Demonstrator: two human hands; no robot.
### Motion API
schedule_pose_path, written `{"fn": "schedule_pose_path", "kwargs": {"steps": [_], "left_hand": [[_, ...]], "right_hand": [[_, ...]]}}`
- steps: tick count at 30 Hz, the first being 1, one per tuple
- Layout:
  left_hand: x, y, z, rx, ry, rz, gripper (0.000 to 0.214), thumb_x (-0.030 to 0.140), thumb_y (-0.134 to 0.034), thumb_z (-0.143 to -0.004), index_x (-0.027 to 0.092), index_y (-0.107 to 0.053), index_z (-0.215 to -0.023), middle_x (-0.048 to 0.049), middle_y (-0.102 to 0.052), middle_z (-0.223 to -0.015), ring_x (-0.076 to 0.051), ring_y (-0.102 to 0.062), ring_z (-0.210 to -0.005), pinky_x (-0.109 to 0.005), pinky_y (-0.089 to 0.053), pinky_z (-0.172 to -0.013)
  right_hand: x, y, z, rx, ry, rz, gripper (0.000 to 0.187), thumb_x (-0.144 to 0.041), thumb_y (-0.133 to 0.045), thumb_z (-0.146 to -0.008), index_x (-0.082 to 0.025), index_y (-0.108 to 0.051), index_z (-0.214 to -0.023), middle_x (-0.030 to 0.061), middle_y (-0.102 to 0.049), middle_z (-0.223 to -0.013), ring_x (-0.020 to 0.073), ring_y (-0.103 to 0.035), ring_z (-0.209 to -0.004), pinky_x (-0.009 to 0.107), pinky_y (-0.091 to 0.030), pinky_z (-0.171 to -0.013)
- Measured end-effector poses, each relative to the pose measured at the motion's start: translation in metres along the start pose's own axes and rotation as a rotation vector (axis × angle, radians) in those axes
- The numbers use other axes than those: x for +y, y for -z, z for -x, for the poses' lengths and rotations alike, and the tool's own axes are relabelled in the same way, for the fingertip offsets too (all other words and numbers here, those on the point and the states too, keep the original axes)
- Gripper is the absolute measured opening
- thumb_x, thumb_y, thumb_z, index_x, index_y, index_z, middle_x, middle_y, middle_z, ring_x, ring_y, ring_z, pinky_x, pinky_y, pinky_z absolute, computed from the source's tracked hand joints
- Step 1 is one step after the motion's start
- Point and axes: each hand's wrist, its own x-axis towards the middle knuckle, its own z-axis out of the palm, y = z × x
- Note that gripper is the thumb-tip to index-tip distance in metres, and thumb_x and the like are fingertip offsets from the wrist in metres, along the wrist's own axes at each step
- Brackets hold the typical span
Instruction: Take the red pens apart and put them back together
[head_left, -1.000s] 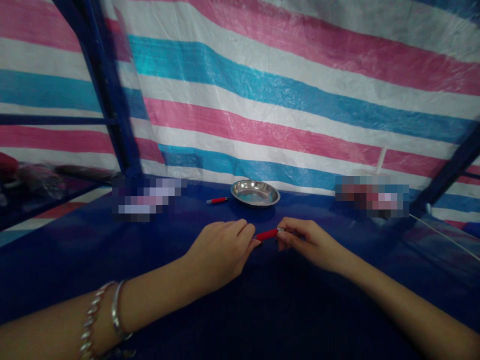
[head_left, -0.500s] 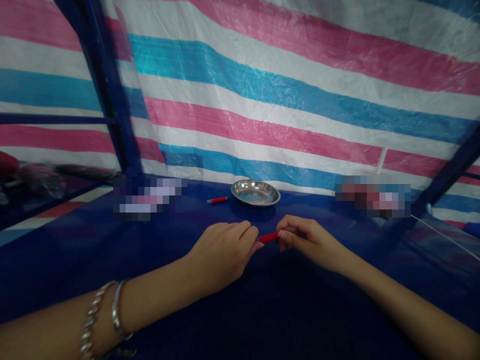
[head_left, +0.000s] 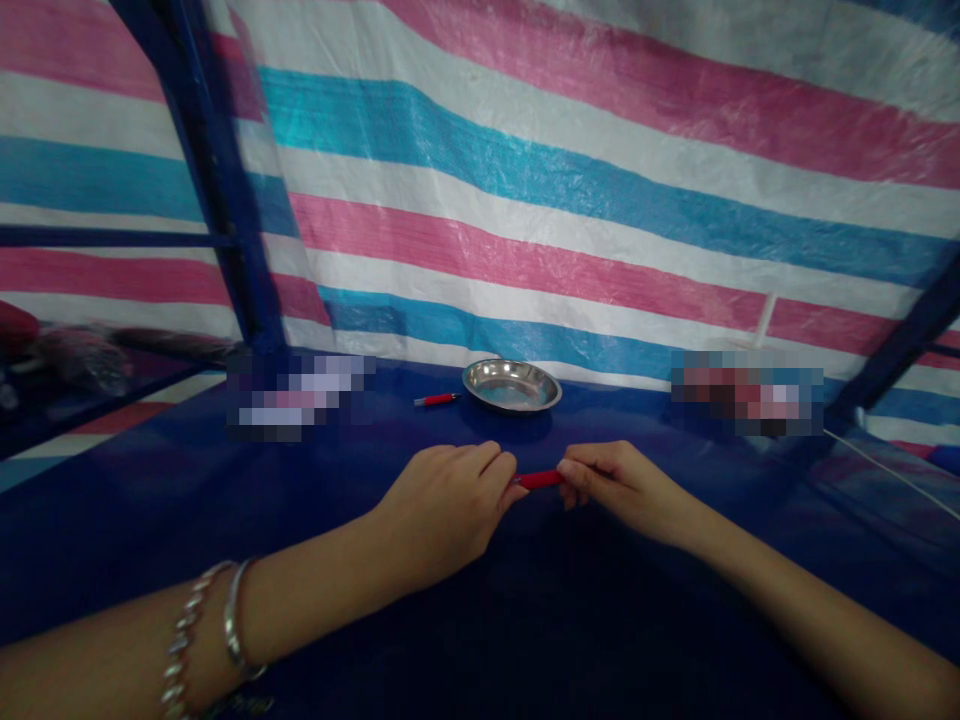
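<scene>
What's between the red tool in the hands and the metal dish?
Nothing: the head view shows only bare blue table cover between the red tool and the metal dish. The spare red tool lies left of the dish.

Person: two arms in view, reaching from the near edge towards mid-scene.
- Left hand (head_left: 442, 505): bare. The forearm is bare back to the near left corner.
- Left wrist: two silver-coloured bracelets side by side. The chain bracelet (head_left: 182, 640) has chunky rounded links; the thin plain bangle (head_left: 227, 625) sits just beyond it, on the hand's side.
- Right hand (head_left: 622, 485): bare. The forearm is bare back to the near right corner.
</scene>
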Motion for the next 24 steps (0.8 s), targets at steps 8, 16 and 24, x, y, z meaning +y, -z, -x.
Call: {"fn": "schedule_pose_path", "kwargs": {"steps": [8,16,24], "left_hand": [[-0.0063,-0.0091,0.0019,-0.173,-0.022,-0.009,0.013,0.027,-0.041,-0.082,0.017,-0.048,-0.089,-0.0028,-0.058,-0.080,-0.019,-0.057,-0.064,-0.030,-0.043,-0.050],[-0.0062,-0.0081,-0.0002,-0.172,-0.035,-0.037,0.012,0.025,-0.039,-0.083,0.017,-0.048,-0.087,-0.0034,-0.058,-0.080,-0.020,-0.057,-0.063,-0.031,-0.044,-0.051],[-0.0037,-0.0049,-0.0016,-0.123,-0.066,-0.078,0.011,0.022,-0.039,-0.083,0.017,-0.049,-0.086,-0.0035,-0.057,-0.077,-0.019,-0.056,-0.064,-0.031,-0.044,-0.054]], "right_hand": [[-0.0039,-0.0037,0.0010,-0.072,-0.021,0.057,0.026,-0.035,-0.043,-0.081,-0.015,-0.056,-0.072,0.0007,-0.057,-0.064,0.0095,-0.049,-0.057,0.020,-0.035,-0.053],[-0.0027,-0.0039,0.0004,-0.056,0.000,0.072,0.027,-0.032,-0.039,-0.084,-0.015,-0.054,-0.070,0.0006,-0.056,-0.063,0.0099,-0.050,-0.058,0.021,-0.036,-0.054],[-0.0045,-0.0024,0.0011,0.018,0.001,0.049,0.013,-0.028,-0.046,-0.080,-0.017,-0.051,-0.079,-0.0004,-0.056,-0.065,0.0099,-0.050,-0.058,0.021,-0.036,-0.054]]}}
